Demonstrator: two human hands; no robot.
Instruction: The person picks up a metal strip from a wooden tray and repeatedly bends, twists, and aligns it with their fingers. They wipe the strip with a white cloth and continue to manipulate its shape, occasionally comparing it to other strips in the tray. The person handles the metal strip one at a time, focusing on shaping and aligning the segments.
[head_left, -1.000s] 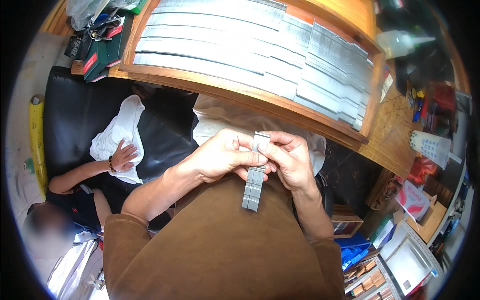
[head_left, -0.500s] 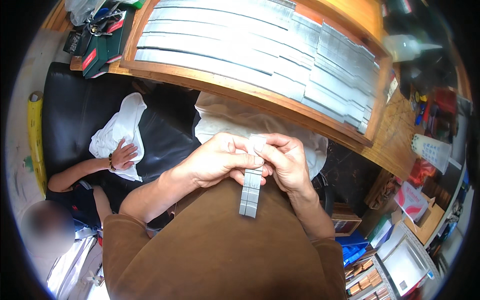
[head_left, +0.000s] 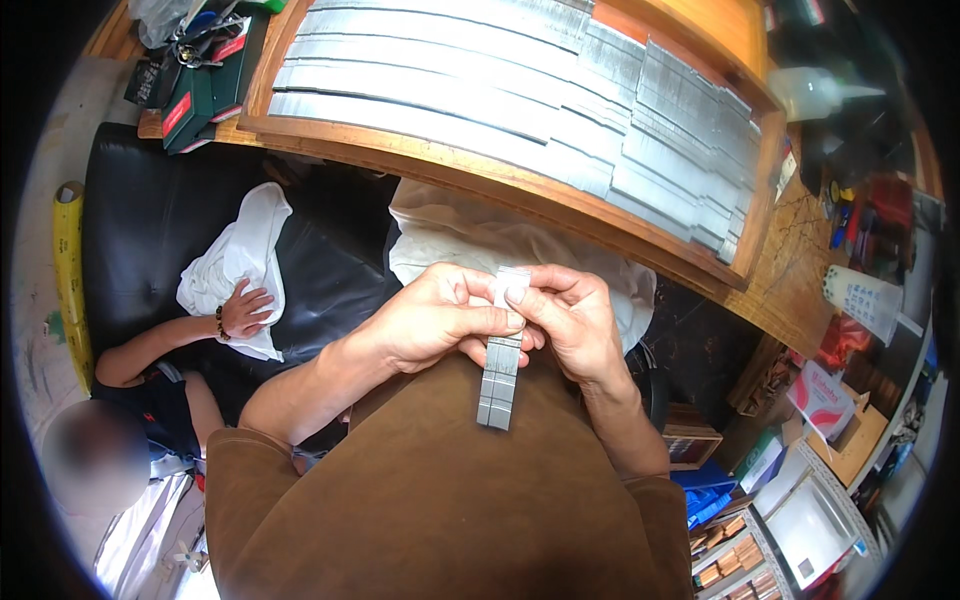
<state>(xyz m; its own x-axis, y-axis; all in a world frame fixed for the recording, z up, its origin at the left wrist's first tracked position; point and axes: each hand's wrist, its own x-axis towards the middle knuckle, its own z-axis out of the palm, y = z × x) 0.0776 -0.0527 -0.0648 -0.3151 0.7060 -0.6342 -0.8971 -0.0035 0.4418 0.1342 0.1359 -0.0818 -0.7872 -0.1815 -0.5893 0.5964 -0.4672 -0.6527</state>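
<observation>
In front of my chest, both hands hold a narrow silver-grey strip (head_left: 497,385), marked with dark lines across and along it. My left hand (head_left: 437,318) pinches its upper part, the thumb lying over its face. My right hand (head_left: 568,318) grips the strip's top end between thumb and fingers. The lower end hangs free against my brown shirt. Beyond my hands, a shallow wooden tray (head_left: 400,158) on the bench bears rows of flat, silvery metal pieces (head_left: 430,75).
At the left, another person's hand (head_left: 246,310) rests on a white cloth (head_left: 240,250) over a black seat (head_left: 140,210). Dark green boxes (head_left: 188,115) sit beside the tray. To the right are a plastic cup (head_left: 862,300), a translucent bottle (head_left: 815,95) and a shelf rack (head_left: 815,520).
The strip's lower end has shifted slightly up and toward the left. Both my hands keep nearly the same grip and place.
</observation>
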